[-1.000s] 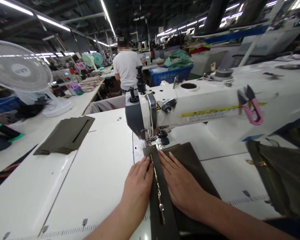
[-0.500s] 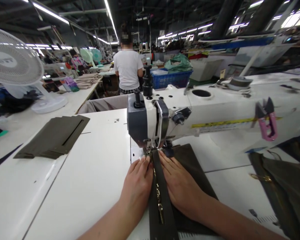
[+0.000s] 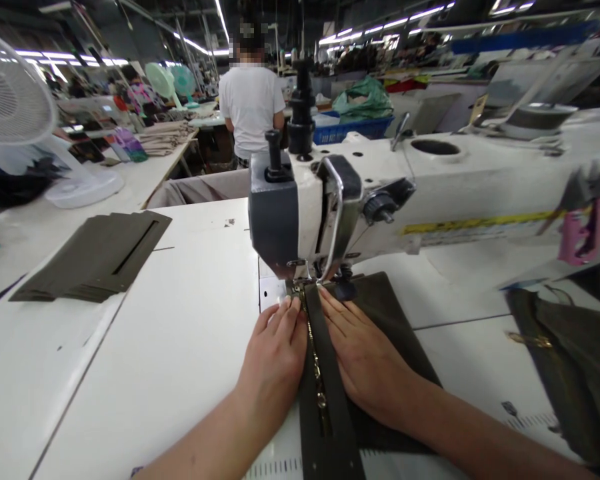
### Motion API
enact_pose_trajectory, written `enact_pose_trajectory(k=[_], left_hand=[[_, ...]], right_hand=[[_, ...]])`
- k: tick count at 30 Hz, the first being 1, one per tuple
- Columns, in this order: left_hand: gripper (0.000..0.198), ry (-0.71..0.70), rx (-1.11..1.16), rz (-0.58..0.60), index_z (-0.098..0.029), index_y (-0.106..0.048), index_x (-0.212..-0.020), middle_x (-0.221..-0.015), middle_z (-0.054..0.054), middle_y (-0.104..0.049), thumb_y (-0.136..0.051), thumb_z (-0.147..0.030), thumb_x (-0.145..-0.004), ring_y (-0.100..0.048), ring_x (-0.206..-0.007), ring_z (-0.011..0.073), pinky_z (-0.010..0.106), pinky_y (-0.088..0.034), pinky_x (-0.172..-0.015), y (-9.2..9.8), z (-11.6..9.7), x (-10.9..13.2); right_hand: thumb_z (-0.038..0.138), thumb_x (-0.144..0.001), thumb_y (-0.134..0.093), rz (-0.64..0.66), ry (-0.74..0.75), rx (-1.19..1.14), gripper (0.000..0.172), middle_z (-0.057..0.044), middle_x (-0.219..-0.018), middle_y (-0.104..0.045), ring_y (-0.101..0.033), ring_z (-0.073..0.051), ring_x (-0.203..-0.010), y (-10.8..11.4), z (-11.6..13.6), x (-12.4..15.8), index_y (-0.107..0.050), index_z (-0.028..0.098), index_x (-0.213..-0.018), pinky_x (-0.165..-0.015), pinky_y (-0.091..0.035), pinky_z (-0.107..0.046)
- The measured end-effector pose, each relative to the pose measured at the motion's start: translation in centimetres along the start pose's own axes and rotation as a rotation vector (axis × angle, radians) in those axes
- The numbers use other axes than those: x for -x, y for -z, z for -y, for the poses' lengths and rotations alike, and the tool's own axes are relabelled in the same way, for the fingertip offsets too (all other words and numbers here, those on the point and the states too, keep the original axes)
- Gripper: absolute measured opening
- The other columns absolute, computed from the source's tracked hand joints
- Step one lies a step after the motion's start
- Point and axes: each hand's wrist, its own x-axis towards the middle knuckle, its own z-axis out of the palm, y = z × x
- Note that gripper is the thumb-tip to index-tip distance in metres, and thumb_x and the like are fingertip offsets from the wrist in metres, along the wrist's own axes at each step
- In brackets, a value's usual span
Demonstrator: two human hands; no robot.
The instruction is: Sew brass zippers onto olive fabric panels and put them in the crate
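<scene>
An olive-brown fabric piece (image 3: 325,457) with a gold-toothed zipper (image 3: 316,360) in its slot runs under the presser foot of a white sewing machine (image 3: 307,207). Flat on its left edge lies my left hand (image 3: 275,353), fingers stretched towards the foot. My right hand (image 3: 367,353) presses down along the right edge, fingers extended and fingertips close to the foot. Beneath that hand, a wider olive-brown panel (image 3: 385,313) spreads to the right. The zipper's slider is near the lower end of the slot. The needle point is hidden.
Similar slotted fabric pieces (image 3: 93,257) are stacked at left on the white table (image 3: 180,333). Pink-handled snippers (image 3: 585,227) sit against the machine arm. More olive fabric with a zipper (image 3: 565,360) lies at right. Beyond are a fan (image 3: 15,87) and a person in white (image 3: 251,100).
The head view has shifted slightly, so the machine looks a little larger and the stack sits higher. Both hands keep nearly the same place on the fabric.
</scene>
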Motion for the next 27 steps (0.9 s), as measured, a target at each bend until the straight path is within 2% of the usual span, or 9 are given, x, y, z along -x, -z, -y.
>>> enact_pose_trajectory(k=[8,15,21,27], left_hand=[[0.032,-0.041,0.024,0.015,-0.003,-0.057,-0.104,-0.115,0.020,-0.056,-0.029,-0.006,-0.089,-0.054,-0.107,0.0257,0.041,-0.047,-0.087,0.16,0.27,-0.07],[0.030,-0.080,0.001,0.041,-0.002,-0.057,-0.102,-0.112,0.022,-0.057,-0.029,-0.005,-0.089,-0.056,-0.103,0.0268,0.042,-0.047,-0.085,0.14,0.38,-0.35],[0.025,-0.043,0.019,0.097,-0.005,-0.055,-0.102,-0.110,0.019,-0.057,-0.034,-0.007,-0.089,-0.056,-0.103,0.0243,0.040,-0.047,-0.086,0.40,0.38,-0.71],[0.023,-0.052,0.003,0.095,-0.006,-0.054,-0.102,-0.110,0.017,-0.056,-0.037,-0.005,-0.087,-0.055,-0.103,0.0236,0.039,-0.046,-0.088,-0.04,0.70,-0.58]], right_hand=[[0.011,-0.080,-0.032,0.017,-0.012,-0.005,0.053,-0.017,-0.135,-0.041,-0.027,-0.023,-0.130,0.35,0.14,-0.19,-0.037,0.003,-0.132,-0.105,-0.028,-0.046],[0.016,-0.083,-0.033,0.039,0.005,0.010,0.050,-0.018,-0.138,-0.036,-0.022,-0.024,-0.132,0.53,0.04,-0.26,-0.037,0.003,-0.132,-0.106,-0.023,-0.047],[0.014,-0.083,-0.034,0.008,0.007,0.041,0.049,-0.019,-0.136,-0.038,-0.026,-0.025,-0.131,0.08,0.00,-0.26,-0.039,0.002,-0.130,-0.106,-0.025,-0.046],[0.016,-0.085,-0.034,0.008,0.014,0.075,0.047,-0.019,-0.133,-0.043,-0.031,-0.026,-0.128,-0.22,0.03,-0.50,-0.042,0.002,-0.129,-0.105,-0.026,-0.046]])
